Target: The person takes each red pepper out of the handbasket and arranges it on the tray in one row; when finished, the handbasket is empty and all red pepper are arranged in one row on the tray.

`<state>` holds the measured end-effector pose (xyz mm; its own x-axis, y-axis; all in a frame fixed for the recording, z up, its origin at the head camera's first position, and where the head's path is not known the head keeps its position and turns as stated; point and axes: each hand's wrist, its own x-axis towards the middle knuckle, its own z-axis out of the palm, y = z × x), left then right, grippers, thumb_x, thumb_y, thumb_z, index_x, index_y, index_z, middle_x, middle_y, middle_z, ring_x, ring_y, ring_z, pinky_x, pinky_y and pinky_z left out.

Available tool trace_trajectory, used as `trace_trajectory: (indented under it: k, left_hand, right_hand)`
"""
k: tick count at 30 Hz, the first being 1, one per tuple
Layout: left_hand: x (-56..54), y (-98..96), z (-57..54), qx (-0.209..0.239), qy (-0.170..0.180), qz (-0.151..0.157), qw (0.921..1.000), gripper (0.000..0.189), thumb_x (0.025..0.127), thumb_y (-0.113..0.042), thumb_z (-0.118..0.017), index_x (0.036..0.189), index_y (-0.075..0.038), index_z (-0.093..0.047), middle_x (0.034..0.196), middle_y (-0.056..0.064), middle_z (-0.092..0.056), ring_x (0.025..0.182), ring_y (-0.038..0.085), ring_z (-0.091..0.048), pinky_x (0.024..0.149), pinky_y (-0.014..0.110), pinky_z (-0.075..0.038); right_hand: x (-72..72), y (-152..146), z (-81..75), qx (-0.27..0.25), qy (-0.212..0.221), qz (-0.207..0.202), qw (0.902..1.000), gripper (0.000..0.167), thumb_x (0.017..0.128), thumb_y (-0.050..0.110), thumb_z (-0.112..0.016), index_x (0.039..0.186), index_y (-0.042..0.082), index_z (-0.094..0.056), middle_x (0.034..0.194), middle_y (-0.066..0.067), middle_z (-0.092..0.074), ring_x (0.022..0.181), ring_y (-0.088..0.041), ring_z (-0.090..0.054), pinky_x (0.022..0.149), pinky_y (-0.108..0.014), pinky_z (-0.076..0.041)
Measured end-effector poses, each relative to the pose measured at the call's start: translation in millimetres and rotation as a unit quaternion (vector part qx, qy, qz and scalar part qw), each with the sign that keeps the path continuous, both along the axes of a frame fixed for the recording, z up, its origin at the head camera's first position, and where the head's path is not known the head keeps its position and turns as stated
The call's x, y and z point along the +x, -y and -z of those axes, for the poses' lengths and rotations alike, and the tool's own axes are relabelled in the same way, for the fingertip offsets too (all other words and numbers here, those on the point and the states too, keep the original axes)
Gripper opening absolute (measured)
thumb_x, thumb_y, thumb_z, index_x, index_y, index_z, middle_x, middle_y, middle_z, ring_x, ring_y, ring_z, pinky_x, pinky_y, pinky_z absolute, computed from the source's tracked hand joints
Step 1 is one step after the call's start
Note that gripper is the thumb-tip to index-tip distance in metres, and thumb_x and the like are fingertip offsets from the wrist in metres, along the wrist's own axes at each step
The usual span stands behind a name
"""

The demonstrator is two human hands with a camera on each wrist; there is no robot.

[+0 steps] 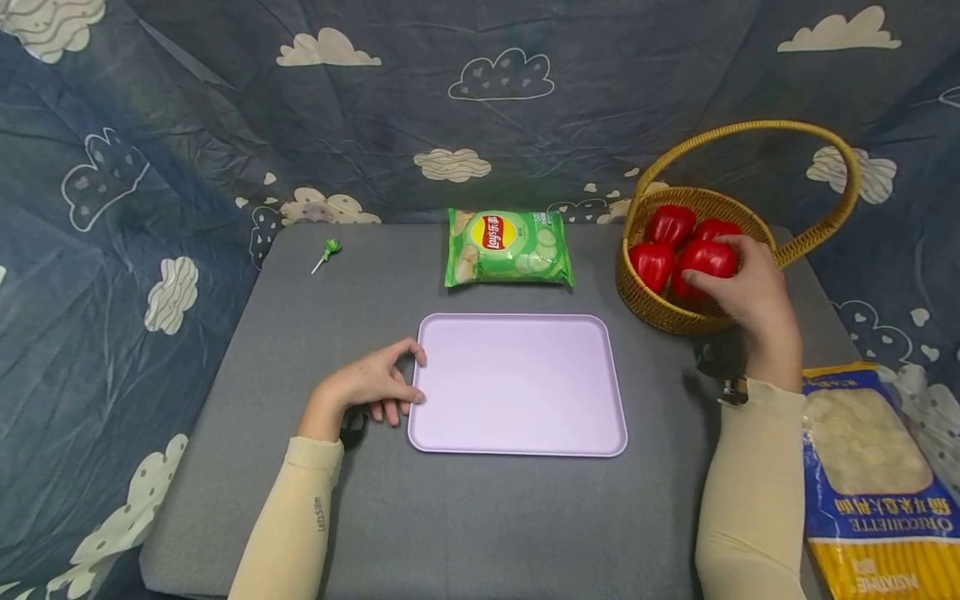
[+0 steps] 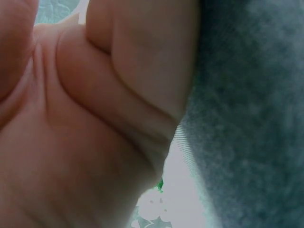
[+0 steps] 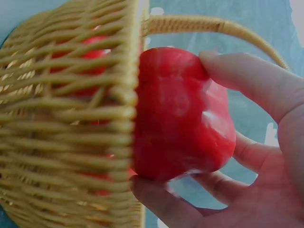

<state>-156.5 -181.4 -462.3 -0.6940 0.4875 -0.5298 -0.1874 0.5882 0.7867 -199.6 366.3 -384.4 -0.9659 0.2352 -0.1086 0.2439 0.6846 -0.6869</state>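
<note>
My right hand (image 1: 753,292) grips a glossy red bell pepper (image 1: 708,260) at the mouth of a woven basket (image 1: 651,307). Thumb and fingers spread around this pepper (image 3: 183,114) in the right wrist view, where it stands above the basket's rim. More red bell peppers (image 1: 670,225) lie inside. At the left rim of a pale purple tray (image 1: 517,383), my left hand (image 1: 375,379) rests with thumb tip and index fingertip at the edge, its other fingers bent below. The left wrist view is mostly filled by the palm (image 2: 80,142).
Behind the tray lies a green bag of Lay's chips (image 1: 510,248). A green-wrapped lollipop (image 1: 331,248) is at the back left of the grey table (image 1: 480,525). A blue and yellow orecchiette pasta bag (image 1: 870,467) lies at the right edge, beside my right forearm. The basket's tall handle (image 1: 825,137) arches above it.
</note>
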Motion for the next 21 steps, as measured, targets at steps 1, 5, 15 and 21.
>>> trace_trajectory:
  k: [1, 5, 15, 21]
  left_hand:
    - [-0.3, 0.1, 0.1, 0.000, -0.001, 0.000, 1.0000, 0.054, 0.093, -0.021, -0.083, 0.133, -0.019, -0.046, 0.071, 0.005, -0.073, 0.050, 0.015, -0.069, 0.043, 0.027, -0.050]
    - [-1.5, 0.4, 0.6, 0.002, -0.002, 0.001, 1.0000, 0.054, 0.093, -0.021, -0.083, 0.133, -0.018, -0.046, 0.071, 0.005, -0.073, 0.051, 0.016, -0.069, 0.044, 0.027, -0.050]
    - [-1.9, 1.5, 1.0, 0.006, 0.000, 0.002, 1.0000, 0.053, 0.093, -0.019, -0.082, 0.132, -0.021, -0.047, 0.071, 0.006, -0.074, 0.051, 0.017, -0.070, 0.044, 0.028, -0.051]
    - [-1.9, 1.6, 2.0, 0.006, 0.000, 0.002, 1.0000, 0.053, 0.093, -0.019, -0.082, 0.132, -0.021, -0.046, 0.071, 0.006, -0.074, 0.051, 0.017, -0.070, 0.044, 0.028, -0.051]
  right_hand:
    - [1.1, 2, -3.0, -0.005, -0.003, 0.000, 1.0000, 0.093, 0.097, 0.035, -0.076, 0.166, 0.006, -0.021, 0.168, -0.029, -0.025, 0.152, -0.054, -0.026, 0.107, -0.076, -0.045]
    - [6.2, 10, -14.9, -0.004, -0.012, -0.012, 0.9998, 0.093, 0.097, 0.038, -0.075, 0.166, 0.006, -0.022, 0.168, -0.028, -0.027, 0.151, -0.054, -0.029, 0.107, -0.076, -0.046]
    - [14.8, 47, -33.0, -0.012, -0.019, -0.072, 0.9972, 0.089, 0.096, 0.040, -0.076, 0.164, 0.010, -0.026, 0.167, -0.026, -0.030, 0.148, -0.052, -0.032, 0.104, -0.075, -0.048]
    - [16.4, 86, -36.4, -0.045, -0.023, -0.108, 0.9928, 0.087, 0.091, 0.030, -0.083, 0.162, 0.016, -0.033, 0.165, -0.021, -0.037, 0.147, -0.047, -0.036, 0.104, -0.072, -0.050]
